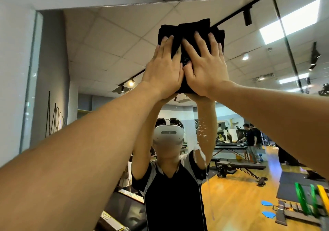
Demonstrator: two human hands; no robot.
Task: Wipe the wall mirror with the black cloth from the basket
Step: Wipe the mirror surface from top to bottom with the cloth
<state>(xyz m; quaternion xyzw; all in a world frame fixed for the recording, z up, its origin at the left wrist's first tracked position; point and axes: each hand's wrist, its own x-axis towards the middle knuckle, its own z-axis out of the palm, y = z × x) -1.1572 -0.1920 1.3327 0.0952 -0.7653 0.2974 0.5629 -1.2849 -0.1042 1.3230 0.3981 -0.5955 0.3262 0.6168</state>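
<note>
Head view, upward, close to mirror [106, 40]

black cloth [191, 30]: soft matt fabric, thick, folded in layers
wall mirror [106, 40]: smooth glossy glass, with white foam drops and a wet streak
floor in the reflection [236, 195]: shiny wood, orange-brown
wall [12, 70]: smooth, matt, pale grey
headset in the reflection [168, 135]: white smooth plastic

Both arms reach up as the left hand [162, 74] and right hand [207, 70] press flat, side by side, on the folded black cloth [191, 29] against the wall mirror [110, 40], foam streaks [202, 152] running lower right.
</note>
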